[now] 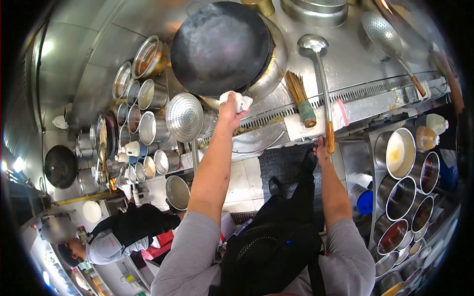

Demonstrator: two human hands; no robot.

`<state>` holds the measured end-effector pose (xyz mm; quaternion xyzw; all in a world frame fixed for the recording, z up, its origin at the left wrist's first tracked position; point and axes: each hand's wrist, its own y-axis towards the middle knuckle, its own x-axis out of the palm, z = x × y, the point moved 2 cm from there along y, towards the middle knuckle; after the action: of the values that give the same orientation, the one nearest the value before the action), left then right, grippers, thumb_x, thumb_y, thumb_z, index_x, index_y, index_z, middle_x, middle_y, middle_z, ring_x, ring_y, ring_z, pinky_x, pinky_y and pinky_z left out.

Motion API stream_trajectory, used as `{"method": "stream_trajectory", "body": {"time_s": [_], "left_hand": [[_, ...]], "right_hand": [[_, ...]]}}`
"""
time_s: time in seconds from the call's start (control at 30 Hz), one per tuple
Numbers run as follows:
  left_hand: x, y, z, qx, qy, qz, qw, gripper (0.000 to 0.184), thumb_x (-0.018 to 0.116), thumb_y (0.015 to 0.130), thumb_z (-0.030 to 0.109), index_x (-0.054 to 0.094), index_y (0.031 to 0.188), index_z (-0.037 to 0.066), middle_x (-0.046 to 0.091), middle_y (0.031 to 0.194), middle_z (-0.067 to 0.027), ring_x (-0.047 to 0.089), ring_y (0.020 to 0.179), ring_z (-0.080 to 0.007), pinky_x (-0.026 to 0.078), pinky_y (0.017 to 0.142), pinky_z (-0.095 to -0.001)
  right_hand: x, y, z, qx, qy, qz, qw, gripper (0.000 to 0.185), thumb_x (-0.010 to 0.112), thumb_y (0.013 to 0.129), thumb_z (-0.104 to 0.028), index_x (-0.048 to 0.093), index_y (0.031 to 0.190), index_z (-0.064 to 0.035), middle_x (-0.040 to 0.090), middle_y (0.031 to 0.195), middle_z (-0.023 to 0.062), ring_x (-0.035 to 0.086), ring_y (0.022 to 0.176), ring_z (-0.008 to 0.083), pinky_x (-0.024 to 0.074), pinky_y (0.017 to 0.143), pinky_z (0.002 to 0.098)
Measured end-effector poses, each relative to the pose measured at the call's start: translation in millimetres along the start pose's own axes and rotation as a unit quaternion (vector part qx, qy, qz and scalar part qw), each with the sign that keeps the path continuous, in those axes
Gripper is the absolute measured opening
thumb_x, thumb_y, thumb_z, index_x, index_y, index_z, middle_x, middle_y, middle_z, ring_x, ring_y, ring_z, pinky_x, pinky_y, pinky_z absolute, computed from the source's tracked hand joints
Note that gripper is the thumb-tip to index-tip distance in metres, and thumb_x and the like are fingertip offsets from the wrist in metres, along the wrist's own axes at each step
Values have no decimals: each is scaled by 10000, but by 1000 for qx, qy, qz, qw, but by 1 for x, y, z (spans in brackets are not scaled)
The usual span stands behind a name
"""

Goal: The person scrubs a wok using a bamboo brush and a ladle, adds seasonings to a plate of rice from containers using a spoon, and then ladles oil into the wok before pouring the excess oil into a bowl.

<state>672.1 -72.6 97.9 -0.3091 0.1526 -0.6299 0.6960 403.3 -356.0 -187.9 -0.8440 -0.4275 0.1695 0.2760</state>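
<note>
At the near rim of a broad, round, black metal wok [219, 52], the left hand [233, 112] is clamped on a crumpled white cloth [239, 101], pressing the soft wad against the wok's edge. The wok stands tilted at the left part of the brushed stainless-steel stove [345, 56], its dark, matte bowl veiled in pale steam.

By the stove's front edge, right of its middle, the right hand [322, 153] is beside the turned wooden grip of a long steel ladle [324, 91]; whether the fingers close around it I cannot tell. The ladle lies across the front edge, its shiny, rounded bowl toward the back.

Just left of that shaft, a stiff brush of split tan bristles bound in a green band [299, 96] rests partly on a folded white cloth with a red stripe [316, 120] at the same edge. Toward the stove's right end lies a perforated oval steel skimmer with a wooden handle [382, 34]. Near the left end of the front edge is a round steel strainer punched with small holes [184, 117], beside cylindrical steel pots [154, 127].
</note>
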Motion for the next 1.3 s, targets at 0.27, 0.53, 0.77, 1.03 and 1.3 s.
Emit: {"method": "stream_trajectory", "body": {"time_s": [0.27, 0.53, 0.77, 1.03, 1.3], "left_hand": [[-11, 11, -2, -23, 21, -14, 999, 413, 578, 1046, 362, 523, 1349, 87, 630, 1275, -141, 672, 1100, -314, 635, 816, -481], [-12, 8, 2, -27, -30, 7, 999, 386, 596, 1021, 295, 523, 1345, 99, 637, 1252, -131, 673, 1075, -329, 598, 803, -521], [-16, 0, -6, 26, -51, 7, 998, 402, 641, 998, 320, 532, 1266, 41, 672, 1132, -144, 712, 909, -307, 610, 674, -460], [-59, -61, -13, 20, -151, -122, 981, 415, 633, 1010, 395, 504, 1285, 113, 670, 1127, -82, 674, 983, -242, 575, 744, -440], [-183, -195, -61, -48, -256, -324, 910, 477, 537, 1051, 448, 526, 1404, 128, 665, 1254, -80, 651, 1141, -291, 536, 995, -534]], "right_hand": [[-22, -41, 16, 22, 24, -24, 999, 283, 597, 1042, -319, 590, 1240, -118, 629, 826, 17, 553, 501, 102, 451, 402, 263], [-63, -112, 77, 106, -150, -62, 981, 302, 607, 1014, -345, 651, 972, -49, 624, 724, 69, 580, 513, 162, 471, 429, 324], [-109, -182, 58, 204, -183, -124, 954, 365, 583, 999, -304, 637, 1184, 5, 701, 882, 124, 658, 631, 202, 560, 522, 365], [-143, -203, -4, 140, -198, -29, 970, 353, 572, 1000, -323, 624, 1231, -62, 692, 947, 104, 646, 675, 192, 532, 544, 364], [-148, -205, 2, 42, -323, -58, 944, 376, 599, 986, -327, 659, 1188, -15, 725, 1055, 145, 726, 808, 279, 586, 663, 447]]}}
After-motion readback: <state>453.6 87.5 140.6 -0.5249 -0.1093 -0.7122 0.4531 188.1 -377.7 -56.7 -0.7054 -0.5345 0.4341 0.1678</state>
